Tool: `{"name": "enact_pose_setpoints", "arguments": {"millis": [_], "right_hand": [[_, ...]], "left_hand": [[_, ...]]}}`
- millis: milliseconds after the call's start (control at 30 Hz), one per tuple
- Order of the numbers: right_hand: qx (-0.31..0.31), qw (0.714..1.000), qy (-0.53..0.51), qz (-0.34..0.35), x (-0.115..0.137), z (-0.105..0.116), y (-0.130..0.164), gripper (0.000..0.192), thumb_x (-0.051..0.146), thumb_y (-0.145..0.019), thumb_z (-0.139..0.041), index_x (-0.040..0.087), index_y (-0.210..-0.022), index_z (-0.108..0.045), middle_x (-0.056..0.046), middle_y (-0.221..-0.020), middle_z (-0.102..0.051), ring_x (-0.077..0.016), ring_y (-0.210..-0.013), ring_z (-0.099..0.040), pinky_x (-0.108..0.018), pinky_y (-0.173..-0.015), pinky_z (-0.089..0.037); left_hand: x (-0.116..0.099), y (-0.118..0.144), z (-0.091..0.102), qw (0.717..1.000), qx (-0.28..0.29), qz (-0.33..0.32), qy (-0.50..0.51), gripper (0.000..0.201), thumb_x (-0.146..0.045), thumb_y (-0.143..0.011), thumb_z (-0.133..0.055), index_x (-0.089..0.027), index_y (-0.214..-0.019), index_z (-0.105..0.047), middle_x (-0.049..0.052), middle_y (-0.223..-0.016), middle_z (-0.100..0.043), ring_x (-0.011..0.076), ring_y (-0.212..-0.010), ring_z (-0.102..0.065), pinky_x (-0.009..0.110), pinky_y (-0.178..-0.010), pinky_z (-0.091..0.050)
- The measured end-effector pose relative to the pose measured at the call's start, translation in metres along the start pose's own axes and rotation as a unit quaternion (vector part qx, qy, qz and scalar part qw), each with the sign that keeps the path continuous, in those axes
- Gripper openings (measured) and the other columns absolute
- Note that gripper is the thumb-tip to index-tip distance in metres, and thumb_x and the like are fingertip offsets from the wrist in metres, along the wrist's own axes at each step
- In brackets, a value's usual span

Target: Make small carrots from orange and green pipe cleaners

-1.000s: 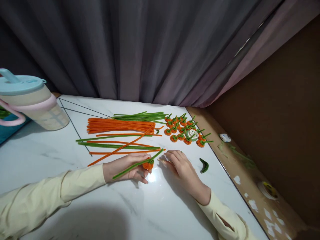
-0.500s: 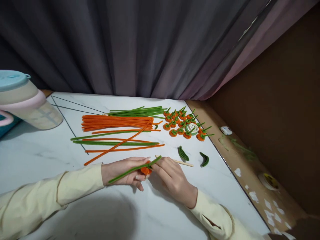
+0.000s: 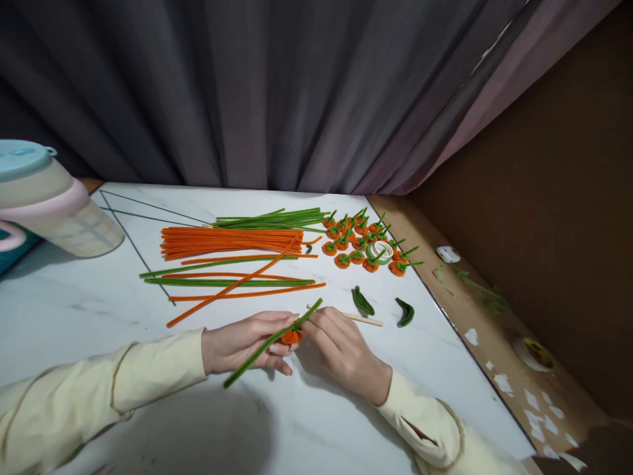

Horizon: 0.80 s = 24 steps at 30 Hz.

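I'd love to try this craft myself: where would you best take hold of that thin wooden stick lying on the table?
Probably at its free right end. The wooden stick lies flat on the marble table, its left end right beside the right hand. Come from above, pinching across its thin width; the folded green pieces nearby leave that end open.

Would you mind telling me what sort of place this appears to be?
Probably a home craft corner: a white marble-look table set against a dark curtain, spread with orange and green pipe cleaners and a cluster of small finished orange pieces.
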State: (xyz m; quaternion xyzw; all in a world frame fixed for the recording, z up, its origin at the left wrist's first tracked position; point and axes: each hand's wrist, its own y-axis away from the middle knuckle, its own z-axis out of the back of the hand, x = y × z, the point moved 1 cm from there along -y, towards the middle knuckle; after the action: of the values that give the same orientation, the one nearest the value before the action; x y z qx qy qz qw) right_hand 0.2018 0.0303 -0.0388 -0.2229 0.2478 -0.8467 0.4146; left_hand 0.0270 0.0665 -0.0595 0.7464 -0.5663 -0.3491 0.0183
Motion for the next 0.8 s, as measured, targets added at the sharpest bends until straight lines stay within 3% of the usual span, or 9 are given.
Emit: {"name": "enact_pose_setpoints", "arguments": {"millis": [133, 400, 533, 600, 733, 800], "right_hand": [[0.024, 0.997, -0.043, -0.058, 0.0004, 0.0017, -0.0009, 0.026, 0.005, -0.092, -0.031, 0.011, -0.100, -0.055, -0.010, -0.082, -0.061, -0.0184, -0.073, -0.050, -0.030, -0.061, -0.044], [0.123, 0.983, 0.133, 0.020, 0.0065, -0.0005, -0.0076, 0.026, 0.010, -0.094, -0.032, 0.008, -0.100, -0.057, -0.014, -0.091, -0.060, -0.0222, -0.081, -0.050, -0.035, -0.068, -0.044], [0.140, 0.970, 0.190, 0.054, 0.0059, 0.0001, -0.0074, 0.024, 0.011, -0.092, -0.036, 0.010, -0.102, -0.057, -0.014, -0.092, -0.060, -0.0238, -0.085, -0.052, -0.036, -0.069, -0.042], [0.140, 0.975, 0.170, 0.042, 0.0045, 0.0012, -0.0063, 0.023, 0.010, -0.092, -0.035, 0.011, -0.102, -0.056, -0.013, -0.091, -0.060, -0.0232, -0.083, -0.051, -0.036, -0.066, -0.042], [0.126, 0.989, 0.013, -0.078, 0.0010, 0.0037, -0.0045, 0.022, 0.009, -0.092, -0.034, 0.012, -0.103, -0.053, -0.010, -0.088, -0.059, -0.0200, -0.078, -0.049, -0.032, -0.065, -0.043], [0.119, 0.986, -0.041, -0.107, 0.0007, 0.0034, -0.0043, 0.021, 0.010, -0.091, -0.036, 0.012, -0.105, -0.051, -0.010, -0.089, -0.059, -0.0197, -0.078, -0.049, -0.032, -0.066, -0.044]], "left_hand": [[-0.0015, -0.0016, 0.0022, 1.000, 0.001, -0.014, 0.001, 0.027, -0.040, -0.080, -0.065, -0.016, -0.084, -0.053, -0.004, -0.069, -0.045, 0.0033, -0.049, -0.032, 0.029, -0.063, -0.053], [0.0001, -0.0027, 0.0015, 1.000, -0.015, 0.008, 0.000, 0.025, -0.035, -0.075, -0.071, -0.017, -0.084, -0.056, -0.006, -0.065, -0.040, 0.0033, -0.049, -0.029, 0.029, -0.061, -0.053], [0.0013, -0.0037, 0.0014, 0.999, -0.027, 0.009, -0.015, 0.027, -0.034, -0.072, -0.074, -0.017, -0.082, -0.056, -0.006, -0.064, -0.039, 0.0047, -0.050, -0.030, 0.028, -0.059, -0.052], [0.0013, -0.0040, 0.0016, 0.999, -0.031, 0.007, -0.017, 0.028, -0.037, -0.073, -0.073, -0.017, -0.082, -0.055, -0.006, -0.064, -0.039, 0.0043, -0.049, -0.029, 0.028, -0.059, -0.051], [-0.0008, -0.0029, -0.0005, 0.998, -0.044, 0.000, -0.034, 0.028, -0.045, -0.081, -0.062, -0.019, -0.087, -0.052, -0.006, -0.066, -0.040, 0.0038, -0.048, -0.026, 0.027, -0.059, -0.050], [-0.0016, -0.0025, -0.0023, 0.998, -0.042, -0.001, -0.053, 0.028, -0.047, -0.084, -0.057, -0.019, -0.088, -0.051, -0.006, -0.065, -0.037, 0.0045, -0.048, -0.025, 0.026, -0.057, -0.048]]}}
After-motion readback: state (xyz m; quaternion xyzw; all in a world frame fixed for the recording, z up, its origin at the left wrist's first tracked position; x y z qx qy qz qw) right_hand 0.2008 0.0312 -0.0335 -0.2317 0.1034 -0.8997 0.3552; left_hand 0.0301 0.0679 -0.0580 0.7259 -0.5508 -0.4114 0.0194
